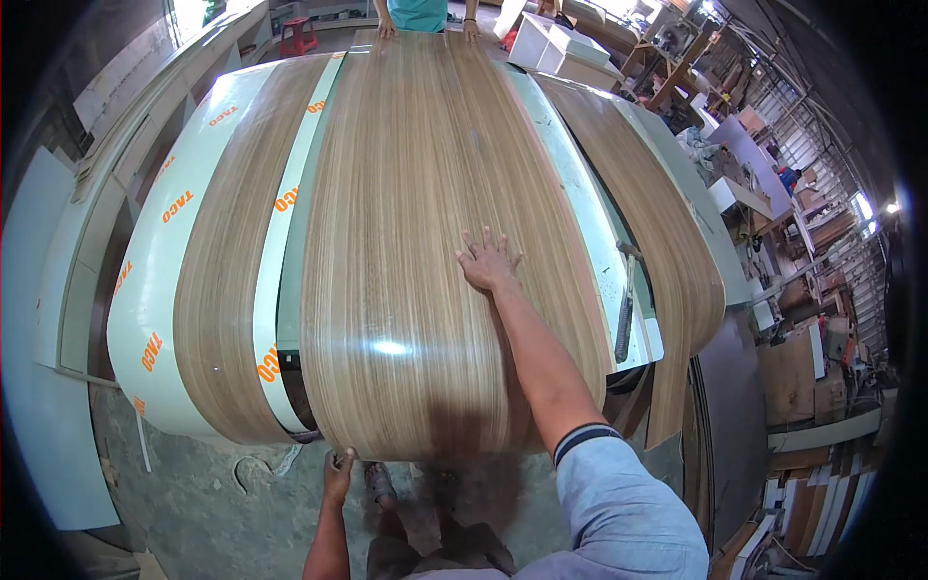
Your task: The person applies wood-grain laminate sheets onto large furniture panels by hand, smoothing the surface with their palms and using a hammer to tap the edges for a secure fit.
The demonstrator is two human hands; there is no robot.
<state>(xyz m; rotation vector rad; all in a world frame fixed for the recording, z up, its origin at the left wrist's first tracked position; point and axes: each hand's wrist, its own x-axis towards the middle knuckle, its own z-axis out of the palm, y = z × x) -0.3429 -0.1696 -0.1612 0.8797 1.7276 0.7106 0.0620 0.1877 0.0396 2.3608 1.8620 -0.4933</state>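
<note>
A long wood-grain laminate sheet [416, 193] lies lengthwise before me, its near end curving over toward me. My right hand [490, 261] rests flat on top of it, fingers spread. At the sheet's near left corner, my left hand [338, 472] is closed on the edge; its fingers are partly hidden. Beyond the far end stands a person in a teal top [418, 14], one hand at each side of the sheet's far edge. To the right of the sheet, a hammer [626, 304] lies on a white board [590, 232].
Left of the sheet are a narrower wood-grain strip [227, 261] and white film-covered sheets [155, 290] with orange print. Another wood-grain strip [667, 232] lies at right, its end hanging down. A red stool [298, 37] stands far left. Boards and offcuts [822, 483] crowd the right side.
</note>
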